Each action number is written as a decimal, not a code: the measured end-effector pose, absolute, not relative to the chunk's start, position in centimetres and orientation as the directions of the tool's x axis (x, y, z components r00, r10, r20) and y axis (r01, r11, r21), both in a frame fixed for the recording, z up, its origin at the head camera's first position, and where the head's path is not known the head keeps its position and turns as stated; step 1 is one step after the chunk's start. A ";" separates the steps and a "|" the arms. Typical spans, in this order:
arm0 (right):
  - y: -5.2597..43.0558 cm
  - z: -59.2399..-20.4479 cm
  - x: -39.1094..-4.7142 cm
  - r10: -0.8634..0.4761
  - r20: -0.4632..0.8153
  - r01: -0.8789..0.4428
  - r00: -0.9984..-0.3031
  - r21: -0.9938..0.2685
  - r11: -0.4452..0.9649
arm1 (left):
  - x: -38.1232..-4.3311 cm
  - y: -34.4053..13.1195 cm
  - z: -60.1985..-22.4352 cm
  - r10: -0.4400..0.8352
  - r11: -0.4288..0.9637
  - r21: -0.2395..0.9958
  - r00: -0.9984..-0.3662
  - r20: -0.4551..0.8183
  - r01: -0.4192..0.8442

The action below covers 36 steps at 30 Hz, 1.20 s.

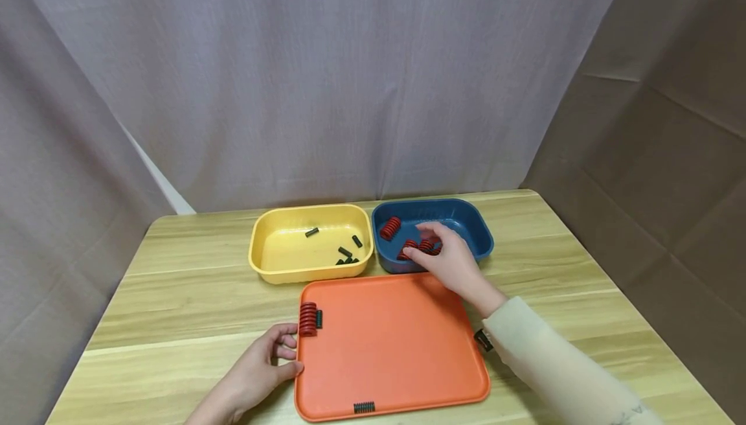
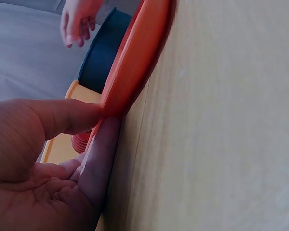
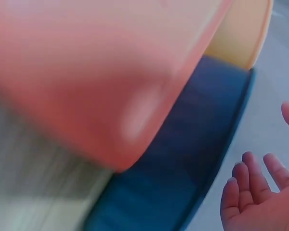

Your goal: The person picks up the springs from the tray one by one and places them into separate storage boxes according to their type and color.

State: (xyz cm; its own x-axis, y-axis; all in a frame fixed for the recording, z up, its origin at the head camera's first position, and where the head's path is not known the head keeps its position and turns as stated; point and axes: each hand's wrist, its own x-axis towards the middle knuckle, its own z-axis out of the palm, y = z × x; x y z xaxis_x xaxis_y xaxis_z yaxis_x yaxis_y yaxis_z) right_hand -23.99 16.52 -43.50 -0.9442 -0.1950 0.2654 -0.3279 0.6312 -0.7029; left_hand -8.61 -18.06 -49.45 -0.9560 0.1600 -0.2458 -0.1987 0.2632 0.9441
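Observation:
My left hand (image 1: 256,370) pinches the left edge of an orange tray (image 1: 390,347). In the left wrist view the thumb is on the rim and a finger lies beneath it. Over a blue bin (image 1: 431,201), my right hand (image 1: 454,266) has its fingers spread, and in the right wrist view nothing is between them. Several red coil springs lie in that bin, one red spring (image 1: 390,228) apart from the rest; the hand partly hides the others. On the tray, a red spring (image 1: 307,319) stands beside a small black spring (image 1: 318,319) at the left rim.
Another black spring (image 1: 364,407) lies along the tray's front rim. A yellow bin (image 1: 274,243) with several black springs (image 1: 346,252) adjoins the blue bin. Both stand behind the tray on a wooden table (image 1: 175,295). Grey curtain (image 1: 326,88) hangs behind; a small dark object (image 1: 483,340) shows beside the right sleeve.

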 end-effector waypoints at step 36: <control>2.5 -46.4 -17.8 -0.633 -0.003 -0.519 -0.774 -0.570 0.637 | -8.5 -18.1 -49.5 0.184 0.270 0.948 -0.957 -0.224 -0.170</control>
